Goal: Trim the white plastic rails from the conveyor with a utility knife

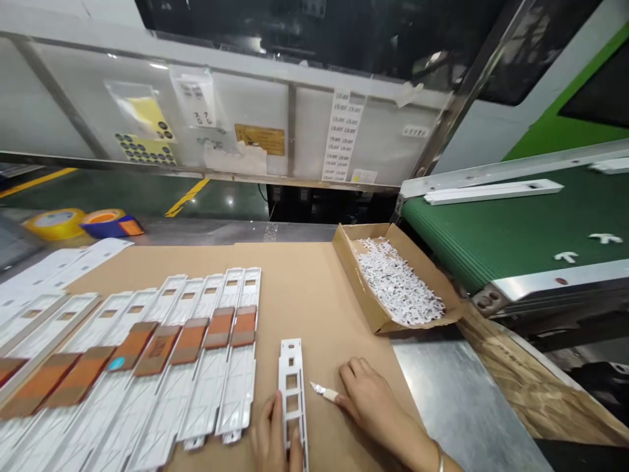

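My left hand (276, 438) holds down the near end of a long white plastic strip (291, 373) that lies on the brown cardboard sheet (304, 288). My right hand (376, 405) grips a small trimming knife (324, 392), whose blade points left toward the strip's right edge. To the left lies a fanned row of several similar white strips (196, 367), each crossed by brown tape.
An open cardboard box (366, 301) of white plastic scraps sits at the right of the sheet. Beyond it runs a green conveyor belt (511, 229) carrying a long white strip (491, 191). Tape rolls (83, 223) lie far left. Bare metal table (462, 406) shows at right.
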Motion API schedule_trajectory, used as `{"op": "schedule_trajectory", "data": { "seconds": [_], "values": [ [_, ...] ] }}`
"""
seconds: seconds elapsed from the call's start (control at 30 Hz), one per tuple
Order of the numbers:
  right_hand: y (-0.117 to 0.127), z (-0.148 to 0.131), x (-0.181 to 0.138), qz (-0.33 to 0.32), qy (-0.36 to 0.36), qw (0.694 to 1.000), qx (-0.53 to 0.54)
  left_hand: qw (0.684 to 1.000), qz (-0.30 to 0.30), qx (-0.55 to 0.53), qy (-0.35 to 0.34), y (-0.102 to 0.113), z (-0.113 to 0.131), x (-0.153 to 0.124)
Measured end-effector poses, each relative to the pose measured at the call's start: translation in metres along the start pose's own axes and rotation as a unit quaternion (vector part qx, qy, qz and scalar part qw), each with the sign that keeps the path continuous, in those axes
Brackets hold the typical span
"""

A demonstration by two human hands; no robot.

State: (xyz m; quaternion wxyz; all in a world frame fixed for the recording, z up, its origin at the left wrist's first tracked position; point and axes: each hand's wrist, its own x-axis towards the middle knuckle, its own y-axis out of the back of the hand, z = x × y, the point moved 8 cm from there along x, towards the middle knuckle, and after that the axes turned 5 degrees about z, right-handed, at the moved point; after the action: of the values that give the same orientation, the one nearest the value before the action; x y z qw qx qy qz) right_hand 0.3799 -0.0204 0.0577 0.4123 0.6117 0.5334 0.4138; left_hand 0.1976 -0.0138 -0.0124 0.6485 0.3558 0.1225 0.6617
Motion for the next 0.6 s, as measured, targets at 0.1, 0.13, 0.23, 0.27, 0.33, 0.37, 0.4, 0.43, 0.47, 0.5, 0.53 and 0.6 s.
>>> {"op": "schedule_trajectory", "data": {
  "seconds": [0.1, 0.13, 0.23, 0.27, 0.33, 0.37, 0.4, 0.43, 0.47, 0.5, 0.53, 0.6],
  "values": [
    [-0.026, 0.011, -0.012, 0.005, -0.023, 1.000, -0.004, 0.997, -0.002, 0.053, -0.052, -0.003, 0.006, -0.001],
    [-0.031, 0.017, -0.015, 0.011, -0.031, 0.999, -0.007, 0.996, -0.005, 0.057, -0.061, -0.003, 0.008, -0.001],
    [-0.031, 0.038, -0.023, 0.046, -0.072, 0.996, -0.024, 0.994, -0.019, 0.067, -0.083, -0.003, 0.017, 0.000],
    [-0.029, 0.044, -0.026, 0.059, -0.087, 0.994, -0.027, 0.993, -0.027, 0.075, -0.090, -0.004, 0.020, 0.000],
    [-0.025, 0.050, -0.033, 0.073, -0.109, 0.991, -0.017, 0.988, -0.052, 0.099, -0.105, -0.005, 0.027, 0.001],
    [-0.023, 0.050, -0.035, 0.074, -0.115, 0.991, -0.006, 0.984, -0.071, 0.116, -0.115, -0.006, 0.030, 0.002],
    [-0.023, 0.049, -0.035, 0.069, -0.119, 0.990, 0.007, 0.979, -0.089, 0.137, -0.125, -0.006, 0.033, 0.003],
    [-0.023, 0.047, -0.035, 0.063, -0.122, 0.990, 0.023, 0.972, -0.104, 0.158, -0.138, -0.006, 0.036, 0.005],
    [-0.023, 0.044, -0.032, 0.059, -0.121, 0.990, 0.040, 0.966, -0.116, 0.175, -0.152, -0.005, 0.039, 0.006],
    [-0.022, 0.039, -0.029, 0.060, -0.114, 0.990, 0.056, 0.960, -0.124, 0.187, -0.168, -0.004, 0.042, 0.008],
    [-0.020, 0.033, -0.024, 0.065, -0.100, 0.991, 0.068, 0.956, -0.127, 0.193, -0.182, -0.003, 0.045, 0.009],
    [-0.017, 0.018, -0.012, 0.067, -0.052, 0.993, 0.086, 0.951, -0.129, 0.192, -0.204, -0.001, 0.047, 0.011]
  ]
}}
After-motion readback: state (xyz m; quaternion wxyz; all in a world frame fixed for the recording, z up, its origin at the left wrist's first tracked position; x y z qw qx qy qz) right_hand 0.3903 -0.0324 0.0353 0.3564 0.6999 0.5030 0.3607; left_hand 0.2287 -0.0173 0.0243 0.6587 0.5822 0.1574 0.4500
